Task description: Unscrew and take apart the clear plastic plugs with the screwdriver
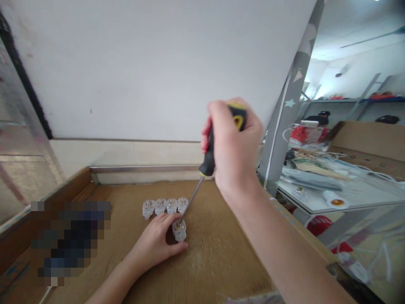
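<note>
My right hand (pixel 236 143) is wrapped round the black-and-yellow handle of a screwdriver (pixel 208 162). Its long metal shaft slants down to the left, and the tip meets a clear plastic plug (pixel 179 231) with brass-coloured metal parts. On the wooden tabletop, my left hand (pixel 160 238) steadies that plug between thumb and fingers. Just behind it stands a row of several similar clear plugs (pixel 160 205), their metal pins pointing up. The exact contact at the screwdriver tip is too small to make out.
A wooden rim (pixel 47 198) edges the worktop (pixel 215 253) on the left. A blurred-out dark object (pixel 74 240) lies at the left. A white wall panel (pixel 158 76) rises behind. To the right, a cluttered table (pixel 316 198) holds a cardboard box (pixel 370 141); people are in the background.
</note>
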`<state>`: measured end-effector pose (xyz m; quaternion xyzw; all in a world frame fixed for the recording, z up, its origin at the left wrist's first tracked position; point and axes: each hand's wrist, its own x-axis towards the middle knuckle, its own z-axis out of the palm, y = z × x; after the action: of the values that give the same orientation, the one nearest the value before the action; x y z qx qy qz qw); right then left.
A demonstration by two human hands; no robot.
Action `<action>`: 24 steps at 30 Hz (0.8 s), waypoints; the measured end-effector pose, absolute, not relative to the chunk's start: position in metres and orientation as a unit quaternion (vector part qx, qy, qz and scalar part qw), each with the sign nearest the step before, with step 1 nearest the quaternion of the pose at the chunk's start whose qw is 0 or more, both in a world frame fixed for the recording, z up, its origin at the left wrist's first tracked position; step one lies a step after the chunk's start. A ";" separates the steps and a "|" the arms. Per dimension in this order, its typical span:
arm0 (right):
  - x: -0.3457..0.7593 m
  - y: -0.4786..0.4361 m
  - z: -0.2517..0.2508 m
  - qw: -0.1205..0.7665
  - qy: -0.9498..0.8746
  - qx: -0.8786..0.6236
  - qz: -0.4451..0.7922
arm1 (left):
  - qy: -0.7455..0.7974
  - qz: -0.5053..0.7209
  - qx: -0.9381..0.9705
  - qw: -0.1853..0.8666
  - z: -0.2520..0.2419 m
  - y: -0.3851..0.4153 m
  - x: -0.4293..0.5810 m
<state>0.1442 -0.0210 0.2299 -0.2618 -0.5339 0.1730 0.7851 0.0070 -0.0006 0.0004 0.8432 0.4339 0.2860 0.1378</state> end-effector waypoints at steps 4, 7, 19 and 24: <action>0.166 -0.021 0.248 0.816 -0.502 -0.268 0.106 | 0.430 0.278 0.845 0.150 0.003 -0.001 0.007; 0.177 -0.005 0.230 0.797 -0.515 -0.308 0.063 | 0.431 0.273 0.847 0.148 0.005 -0.002 0.008; 0.200 0.020 0.188 0.779 -0.493 -0.385 0.035 | 0.393 0.189 0.890 0.132 0.021 0.001 0.026; 0.206 0.019 0.187 0.774 -0.496 -0.392 0.035 | 0.317 0.116 0.941 0.028 0.047 0.038 0.058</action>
<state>0.2057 0.0194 0.1875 -0.3924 -0.4958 0.0352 0.7739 0.0585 0.0381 0.0473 0.9410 0.3167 0.1156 0.0280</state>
